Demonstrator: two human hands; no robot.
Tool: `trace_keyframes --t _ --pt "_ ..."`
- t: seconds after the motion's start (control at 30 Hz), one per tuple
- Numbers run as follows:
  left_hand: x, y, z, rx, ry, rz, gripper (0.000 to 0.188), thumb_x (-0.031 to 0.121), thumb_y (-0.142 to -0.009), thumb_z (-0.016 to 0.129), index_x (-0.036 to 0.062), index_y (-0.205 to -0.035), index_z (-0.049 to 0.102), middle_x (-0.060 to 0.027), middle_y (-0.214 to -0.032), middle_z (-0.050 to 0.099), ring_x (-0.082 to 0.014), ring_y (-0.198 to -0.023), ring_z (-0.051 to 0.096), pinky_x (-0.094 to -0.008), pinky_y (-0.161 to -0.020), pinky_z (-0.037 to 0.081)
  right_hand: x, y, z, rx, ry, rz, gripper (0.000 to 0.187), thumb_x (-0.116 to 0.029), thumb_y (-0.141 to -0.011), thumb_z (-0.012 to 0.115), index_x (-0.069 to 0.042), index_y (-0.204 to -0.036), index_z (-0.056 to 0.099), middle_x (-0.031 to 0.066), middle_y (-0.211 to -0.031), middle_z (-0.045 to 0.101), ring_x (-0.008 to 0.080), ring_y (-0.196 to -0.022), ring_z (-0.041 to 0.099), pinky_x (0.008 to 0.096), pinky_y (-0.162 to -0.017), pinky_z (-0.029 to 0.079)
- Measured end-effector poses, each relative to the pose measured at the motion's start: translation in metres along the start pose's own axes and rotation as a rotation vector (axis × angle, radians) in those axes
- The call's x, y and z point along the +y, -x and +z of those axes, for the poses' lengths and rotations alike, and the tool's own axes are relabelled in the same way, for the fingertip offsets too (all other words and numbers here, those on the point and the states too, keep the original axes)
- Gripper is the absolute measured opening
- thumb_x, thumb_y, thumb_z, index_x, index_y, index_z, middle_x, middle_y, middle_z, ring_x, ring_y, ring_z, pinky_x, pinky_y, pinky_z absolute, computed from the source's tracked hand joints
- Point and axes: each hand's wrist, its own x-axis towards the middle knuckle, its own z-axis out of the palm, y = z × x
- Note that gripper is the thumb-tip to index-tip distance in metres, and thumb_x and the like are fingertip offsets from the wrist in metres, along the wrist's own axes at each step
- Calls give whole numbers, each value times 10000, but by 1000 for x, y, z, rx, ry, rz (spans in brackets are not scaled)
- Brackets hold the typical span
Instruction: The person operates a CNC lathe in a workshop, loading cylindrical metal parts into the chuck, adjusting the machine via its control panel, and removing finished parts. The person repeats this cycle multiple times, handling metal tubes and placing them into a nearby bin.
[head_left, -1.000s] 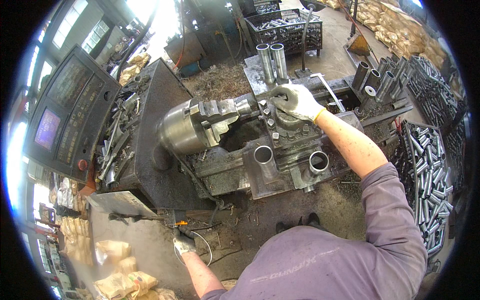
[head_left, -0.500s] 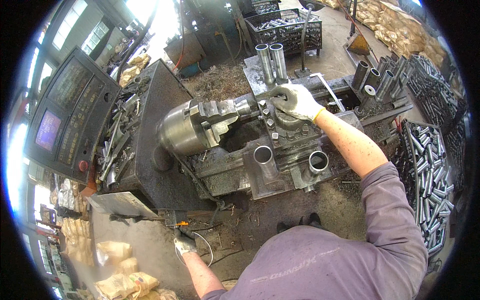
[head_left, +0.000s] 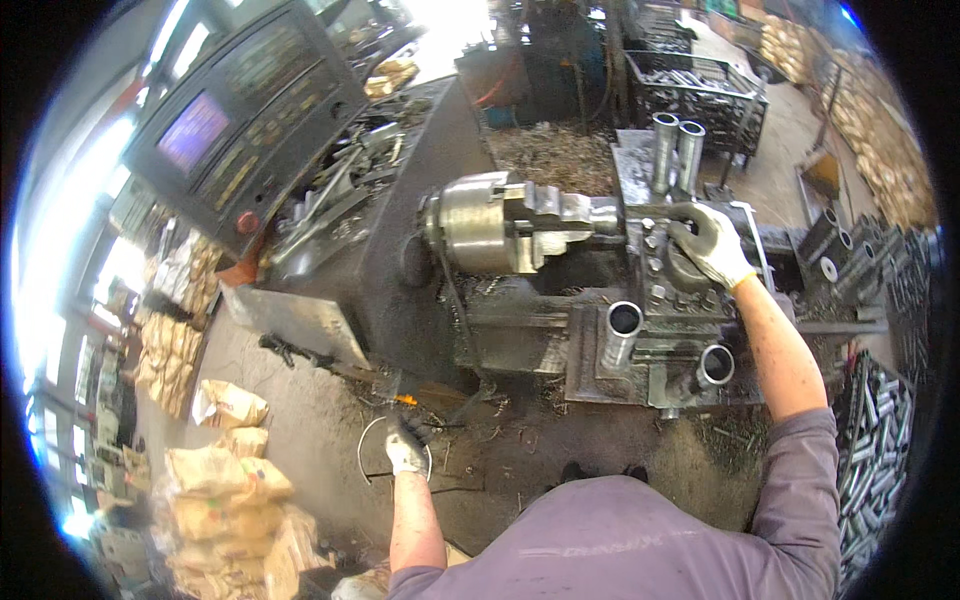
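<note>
My right hand [head_left: 712, 245], in a white glove with a darkened palm, rests at the top of the lathe's bolted tool post [head_left: 672, 262]. Its fingers are curled there, and what lies within them is hidden. To its left is the steel chuck [head_left: 475, 222] with stepped jaws and a short metal workpiece [head_left: 604, 214]. Low on the left, my gloved left hand [head_left: 406, 455] is closed around what looks like an air gun with an orange part [head_left: 405, 399]. A pale thin hose [head_left: 362, 452] loops beside that hand.
Two steel tubes [head_left: 664, 155] stand behind the tool post; two more [head_left: 621, 338] stand in front. A control panel [head_left: 245, 115] is at upper left. Paper sacks [head_left: 215, 480] lie lower left. Crates of tubes [head_left: 872, 440] line the right, and a wire basket [head_left: 700, 95] stands behind.
The view has swung so that the lathe appears farther right. My right hand stays at the tool post. My left hand stays closed, low beside the machine.
</note>
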Motion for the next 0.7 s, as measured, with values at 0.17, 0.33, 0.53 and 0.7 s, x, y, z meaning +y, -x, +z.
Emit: trace_keyframes --t 0.17,0.33,0.53,0.7 --pt "99 83 68 -100 -678 1204 182 163 -1058 638 3 -1134 680 -136 -968 705 -228 -796 651 -420 -746 562 1 0 0 -9 -11 -12 237 -175 -930 778 -50 -1131 775 168 -1067 792 336 -990 769 404 -884 595" --pt "232 116 149 -24 -930 1599 272 73 -959 668 9 -1224 679 -222 -1219 720 -387 -1082 730 -473 -942 585 4 1 1 -18 0 2 232 -179 -934 773 -56 -1131 775 160 -1083 791 336 -1008 766 402 -897 592" --pt "356 21 244 278 -1542 1372 474 521 -1055 587 103 -1257 688 -258 -1661 432 -538 -1152 701 -559 -1025 565 3 -1 1 -32 35 30 256 -225 -945 757 -51 -1132 773 168 -1091 785 351 -1020 755 417 -917 585" --pt "396 -39 265 259 -1739 1134 706 621 -1077 438 51 -1446 629 -267 -1730 306 -479 -1363 603 -526 -1165 474 -3 1 0 -18 50 23 272 -267 -940 761 -65 -1120 782 184 -1059 785 372 -1000 754 440 -887 588"
